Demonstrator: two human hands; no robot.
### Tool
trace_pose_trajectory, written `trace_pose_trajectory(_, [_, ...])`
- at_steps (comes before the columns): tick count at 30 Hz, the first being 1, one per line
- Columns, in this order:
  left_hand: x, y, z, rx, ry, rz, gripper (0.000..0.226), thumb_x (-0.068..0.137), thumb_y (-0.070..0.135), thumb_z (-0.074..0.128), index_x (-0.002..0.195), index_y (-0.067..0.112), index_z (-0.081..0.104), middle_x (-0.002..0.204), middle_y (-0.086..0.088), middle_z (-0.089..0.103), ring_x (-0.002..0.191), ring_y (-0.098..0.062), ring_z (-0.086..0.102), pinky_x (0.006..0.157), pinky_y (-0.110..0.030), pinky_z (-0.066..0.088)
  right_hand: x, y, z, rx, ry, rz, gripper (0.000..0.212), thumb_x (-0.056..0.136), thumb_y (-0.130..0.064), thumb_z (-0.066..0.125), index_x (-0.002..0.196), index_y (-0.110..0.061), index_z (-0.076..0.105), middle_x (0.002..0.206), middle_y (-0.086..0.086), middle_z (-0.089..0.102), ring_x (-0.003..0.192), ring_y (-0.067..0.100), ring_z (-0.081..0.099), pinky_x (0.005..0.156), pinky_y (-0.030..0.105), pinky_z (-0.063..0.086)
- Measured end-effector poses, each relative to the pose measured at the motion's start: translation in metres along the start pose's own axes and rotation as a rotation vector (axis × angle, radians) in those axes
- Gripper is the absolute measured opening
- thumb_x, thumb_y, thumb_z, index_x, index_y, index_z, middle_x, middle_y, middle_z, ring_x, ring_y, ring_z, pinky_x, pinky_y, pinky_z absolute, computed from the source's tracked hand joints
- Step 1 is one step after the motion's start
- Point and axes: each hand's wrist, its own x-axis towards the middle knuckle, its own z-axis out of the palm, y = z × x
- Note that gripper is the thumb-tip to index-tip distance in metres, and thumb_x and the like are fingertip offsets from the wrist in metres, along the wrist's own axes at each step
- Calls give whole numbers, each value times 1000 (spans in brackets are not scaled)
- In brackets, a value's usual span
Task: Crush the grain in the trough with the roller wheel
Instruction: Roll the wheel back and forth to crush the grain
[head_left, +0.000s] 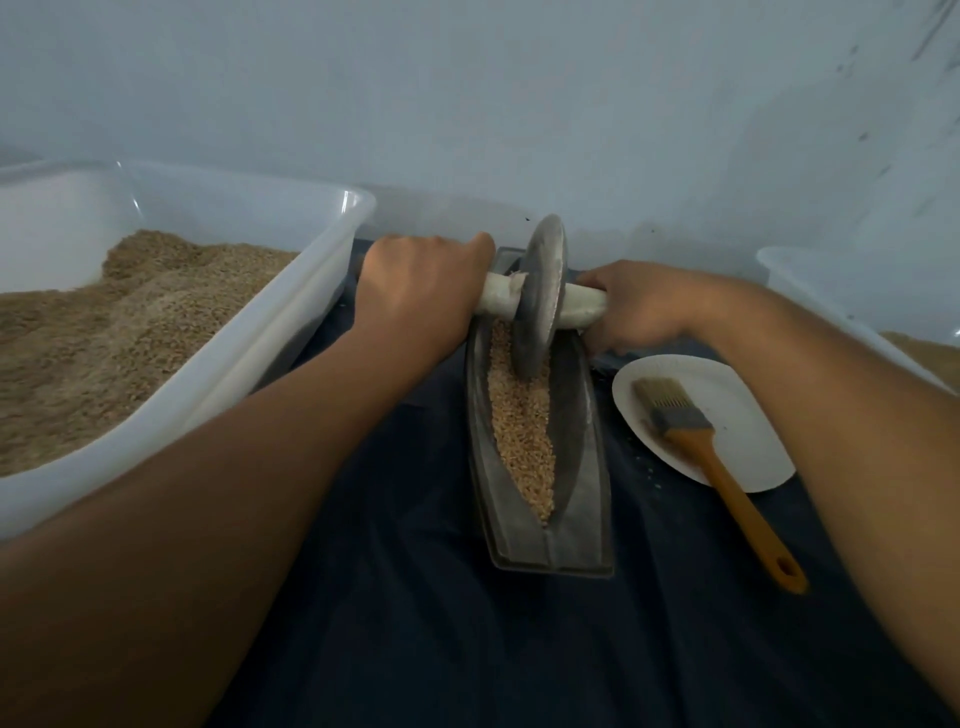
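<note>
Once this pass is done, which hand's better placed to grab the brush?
Right. The right hand grips the wheel's axle just beyond the paper plate that holds the brush, on that same side. The left hand grips the other end, across the trough, beside the bin.

My left hand (421, 280) and right hand (641, 312) are covering the axle ends, so I'm not seeing either grip's fingers. The roller wheel (540, 296) is hiding the trough's (579, 447) far end. The left bin (218, 358) is running off frame.
</note>
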Motion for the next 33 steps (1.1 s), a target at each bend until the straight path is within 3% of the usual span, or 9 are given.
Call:
trace_pose_trajectory(3, [-7, 2, 0, 33, 7, 8, 24, 87, 23, 65, 97, 23, 43, 63, 5, 35, 45, -15, 23, 51, -30, 19, -5, -1, 3, -5, 8, 6, 29, 72, -23, 81, 92, -34, 62, 82, -6, 70, 72, 12, 66, 57, 27, 43])
trace_pose_trajectory(12, [-32, 6, -10, 13, 98, 16, 38, 86, 23, 66, 90, 23, 28, 71, 5, 42, 57, -18, 40, 61, -34, 29, -29, -8, 12, -94, 88, -4, 23, 73, -34, 75, 87, -41, 59, 86, -13, 66, 80, 10, 62, 69, 34, 52])
trace_pose_trajectory(18, [-53, 7, -19, -28, 104, 7, 29, 82, 13, 63, 95, 20, 39, 77, 1, 53, 64, -22, 50, 66, -37, 36, -47, -13, 24, -236, 246, 8, 14, 74, -42, 62, 83, -39, 52, 80, -15, 59, 71, 8, 54, 54, 28, 34])
trace_pose_trajectory(23, [-65, 9, -27, -54, 173, 21, 18, 84, 11, 53, 95, 18, 40, 76, 1, 38, 66, -20, 35, 68, -37, 33, -65, -13, 37, -233, 367, 11, 15, 75, -44, 58, 83, -37, 48, 75, -14, 58, 66, 9, 52, 52, 28, 28])
trace_pose_trajectory(25, [-70, 10, -31, -49, 181, 22, 15, 86, 10, 51, 96, 18, 43, 78, 0, 41, 68, -21, 37, 69, -37, 34, -71, -14, 40, -233, 397, 12, 17, 75, -44, 56, 88, -37, 49, 75, -14, 59, 67, 13, 53, 51, 27, 27])
trace_pose_trajectory(29, [-82, 11, -38, -44, 162, 26, 18, 86, 7, 46, 101, 18, 47, 85, -3, 48, 75, -25, 48, 75, -40, 39, -85, -18, 48, -245, 466, -6, 20, 76, -46, 54, 93, -37, 47, 73, -13, 58, 68, 17, 56, 51, 28, 28])
trace_pose_trajectory(33, [-90, 13, -45, -35, 149, 35, 27, 82, 2, 39, 102, 18, 47, 88, -3, 45, 78, -26, 45, 79, -40, 38, -103, -21, 59, -263, 597, -34, 21, 77, -45, 56, 88, -34, 42, 67, -14, 49, 57, 14, 43, 49, 27, 23])
